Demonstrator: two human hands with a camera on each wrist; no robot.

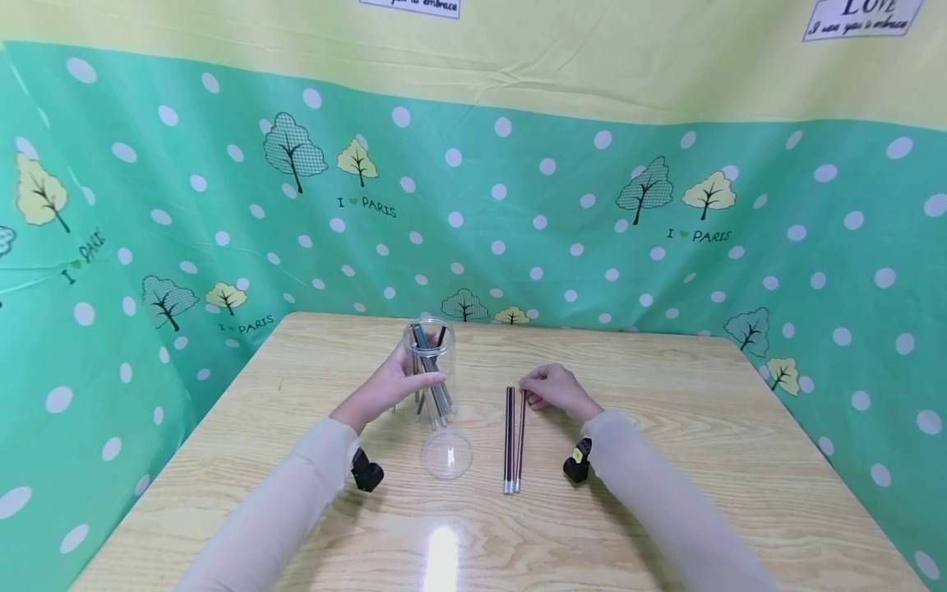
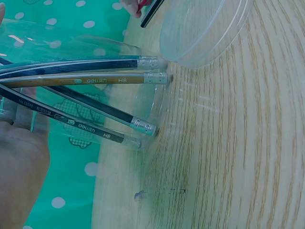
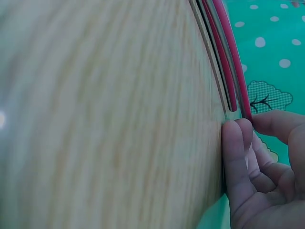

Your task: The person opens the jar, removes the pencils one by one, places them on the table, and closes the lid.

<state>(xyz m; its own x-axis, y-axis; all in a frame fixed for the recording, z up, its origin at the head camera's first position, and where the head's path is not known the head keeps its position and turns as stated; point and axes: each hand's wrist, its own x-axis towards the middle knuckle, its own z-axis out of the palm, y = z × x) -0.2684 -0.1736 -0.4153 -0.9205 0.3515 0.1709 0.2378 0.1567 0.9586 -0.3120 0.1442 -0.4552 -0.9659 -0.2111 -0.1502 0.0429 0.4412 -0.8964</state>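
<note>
Pencils lie in a tight little row on the wooden surface, just right of centre, their long axis running straight from the near edge toward the far wall. The right hand sits at their far ends, fingers curled, and its fingertips pinch the end of the outermost pencil of the row, the red one in the wrist view, against the wood. So the row stretches back from that hand toward the person, and the right hand is plainly the nearer one; the left is off to the other side.

The left hand is wrapped round a clear plastic jar, fingers curled about its wall, holding it tipped a little. More pencils stand loose inside the jar, eraser ends down at its base, leaning across one another. The jar's round clear lid lies flat on the surface just in front of it, between the jar and the near edge, a little apart from the loose row
</note>
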